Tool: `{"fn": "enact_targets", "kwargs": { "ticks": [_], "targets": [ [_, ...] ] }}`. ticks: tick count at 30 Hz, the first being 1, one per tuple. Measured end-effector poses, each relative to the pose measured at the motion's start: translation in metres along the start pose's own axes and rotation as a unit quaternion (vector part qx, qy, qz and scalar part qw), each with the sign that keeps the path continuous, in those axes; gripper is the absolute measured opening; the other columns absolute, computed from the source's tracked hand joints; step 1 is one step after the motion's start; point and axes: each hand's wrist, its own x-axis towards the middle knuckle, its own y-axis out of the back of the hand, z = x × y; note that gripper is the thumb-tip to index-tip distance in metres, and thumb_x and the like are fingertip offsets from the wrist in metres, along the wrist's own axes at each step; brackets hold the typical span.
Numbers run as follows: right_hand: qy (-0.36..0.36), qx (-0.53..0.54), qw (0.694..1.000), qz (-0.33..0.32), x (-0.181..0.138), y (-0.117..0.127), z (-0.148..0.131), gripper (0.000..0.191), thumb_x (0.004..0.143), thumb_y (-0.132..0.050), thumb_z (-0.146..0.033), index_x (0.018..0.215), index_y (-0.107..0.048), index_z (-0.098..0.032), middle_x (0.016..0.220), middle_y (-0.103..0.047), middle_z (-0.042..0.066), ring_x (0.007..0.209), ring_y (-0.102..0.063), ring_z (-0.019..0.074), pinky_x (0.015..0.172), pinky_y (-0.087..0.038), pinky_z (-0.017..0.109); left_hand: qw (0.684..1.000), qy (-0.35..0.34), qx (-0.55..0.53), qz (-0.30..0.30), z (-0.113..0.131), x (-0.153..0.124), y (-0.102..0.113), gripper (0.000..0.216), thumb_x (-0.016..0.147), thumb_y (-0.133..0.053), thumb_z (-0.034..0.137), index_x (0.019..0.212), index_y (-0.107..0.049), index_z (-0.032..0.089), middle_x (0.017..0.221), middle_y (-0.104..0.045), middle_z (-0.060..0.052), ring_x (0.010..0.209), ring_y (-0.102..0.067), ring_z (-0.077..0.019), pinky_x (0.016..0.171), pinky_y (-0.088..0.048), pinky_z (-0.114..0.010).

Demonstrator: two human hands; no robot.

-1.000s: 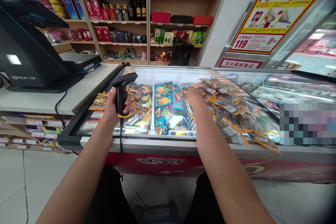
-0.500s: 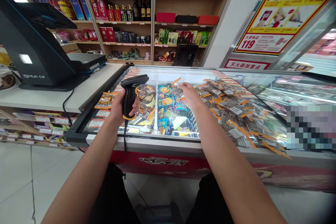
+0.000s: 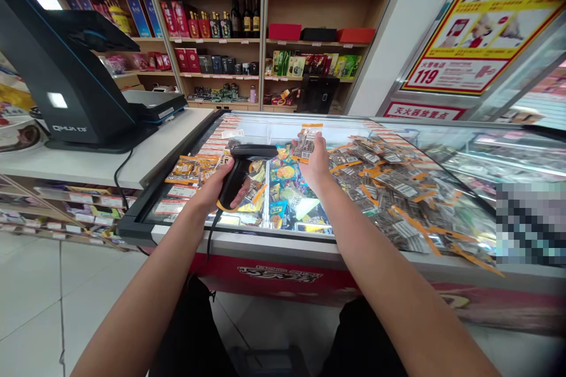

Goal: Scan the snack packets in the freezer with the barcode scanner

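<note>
Your hands are apart, each closed on something: your left hand point(image 3: 213, 187) wraps the handle of the scanner point(image 3: 237, 181), and your right hand point(image 3: 319, 165) grips the packet point(image 3: 306, 145), thumb along its right edge and fingertips showing at its left. Both things are held above the freezer point(image 3: 247, 240), the scanner to the left and the packet just beside its front end, with a gap between them. The scanner's head lies nearly level and points right, toward the packet; its handle slants down and a little left, back toward you, and the cord point(image 3: 209, 241) hangs from its base. The packet's long axis runs away from you, its far end leaning slightly right, with an orange band at each end and the printed side facing you. Right of your right hand spreads a heap of similar packets point(image 3: 391, 179); blue bags point(image 3: 283, 174) lie below, inside the freezer.
</note>
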Motion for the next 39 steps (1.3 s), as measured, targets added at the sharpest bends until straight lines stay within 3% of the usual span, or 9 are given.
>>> {"fn": "enact_targets", "kwargs": {
  "ticks": [6,14,18,21,23,31,33,36,39],
  "targets": [
    [-0.008,0.017,1.000,0.005,0.000,-0.002,0.000,0.045,0.090,-0.065,-0.072,0.100,-0.050,-0.031,0.102,-0.067,-0.003,0.093,-0.074,0.0177,0.071,-0.057,0.029,1.000,0.001,0.029,-0.009,0.000,0.000,-0.002,0.065,0.092,-0.053,0.079,0.074,-0.058,0.017,0.058,-0.056,-0.002,0.037,-0.049,-0.0111,0.038,-0.038,-0.024],
    [-0.009,-0.020,1.000,-0.008,-0.002,-0.005,-0.004,0.048,0.088,-0.062,-0.075,0.100,-0.049,-0.030,0.101,-0.066,0.000,0.093,-0.073,0.0200,0.070,-0.057,0.030,1.000,-0.013,0.027,0.001,-0.002,0.001,-0.001,0.060,0.093,-0.056,0.076,0.079,-0.059,0.017,0.059,-0.057,-0.002,0.037,-0.051,-0.0119,0.038,-0.038,-0.025],
    [-0.020,-0.149,0.988,0.027,0.000,0.003,0.000,0.050,0.092,-0.049,-0.078,0.097,-0.051,-0.028,0.097,-0.066,0.003,0.096,-0.070,0.0230,0.076,-0.056,0.034,0.996,-0.067,-0.013,0.054,0.003,0.003,-0.004,0.054,0.091,-0.061,0.071,0.086,-0.059,0.018,0.060,-0.058,0.000,0.036,-0.048,-0.0101,0.036,-0.035,-0.022],
    [-0.007,-0.298,0.952,0.073,0.001,0.010,0.004,0.045,0.097,-0.048,-0.070,0.090,-0.051,-0.026,0.087,-0.062,0.003,0.091,-0.064,0.0229,0.080,-0.052,0.033,0.988,-0.107,-0.046,0.103,0.010,0.003,-0.009,0.053,0.095,-0.056,0.069,0.082,-0.056,0.018,0.059,-0.055,0.001,0.034,-0.045,-0.0091,0.036,-0.033,-0.021],
    [-0.006,-0.353,0.934,0.064,0.000,0.013,0.004,0.039,0.099,-0.050,-0.062,0.086,-0.051,-0.025,0.083,-0.061,0.003,0.086,-0.062,0.0222,0.080,-0.050,0.033,0.980,-0.120,-0.077,0.139,0.014,0.003,-0.011,0.053,0.099,-0.050,0.067,0.080,-0.055,0.018,0.058,-0.053,0.002,0.034,-0.044,-0.0083,0.036,-0.033,-0.020],
    [-0.064,-0.491,0.864,-0.086,-0.014,0.008,-0.005,0.026,0.095,-0.063,-0.033,0.075,-0.069,-0.019,0.079,-0.074,0.006,0.075,-0.066,0.0226,0.068,-0.049,0.031,0.966,-0.144,-0.114,0.184,0.018,0.001,-0.012,0.056,0.105,-0.038,0.065,0.079,-0.055,0.019,0.058,-0.051,0.001,0.036,-0.043,-0.0080,0.039,-0.034,-0.020],
    [-0.093,-0.486,0.857,-0.145,-0.018,0.005,-0.006,0.019,0.095,-0.067,-0.032,0.093,-0.077,-0.017,0.092,-0.080,0.009,0.082,-0.071,0.0248,0.070,-0.053,0.031,0.967,-0.145,-0.108,0.181,0.018,0.001,-0.013,0.056,0.105,-0.037,0.064,0.079,-0.055,0.019,0.058,-0.051,0.001,0.035,-0.042,-0.0082,0.039,-0.034,-0.021],
    [-0.120,-0.475,0.839,-0.234,-0.023,0.001,-0.008,0.045,0.097,-0.069,-0.034,0.139,-0.068,-0.016,0.121,-0.079,0.014,0.105,-0.074,0.0283,0.082,-0.059,0.034,0.968,-0.143,-0.101,0.178,0.019,0.001,-0.015,0.056,0.105,-0.037,0.064,0.079,-0.055,0.019,0.058,-0.050,0.002,0.035,-0.041,-0.0081,0.039,-0.035,-0.021],
    [-0.098,-0.485,0.807,-0.321,-0.030,-0.005,-0.011,0.050,0.101,-0.066,-0.037,0.150,-0.061,-0.022,0.144,-0.069,0.014,0.126,-0.068,0.0296,0.101,-0.056,0.042,0.966,-0.136,-0.107,0.191,0.020,0.001,-0.015,0.054,0.104,-0.041,0.065,0.079,-0.054,0.019,0.058,-0.050,0.003,0.035,-0.041,-0.0076,0.039,-0.035,-0.021]
  ]
}}
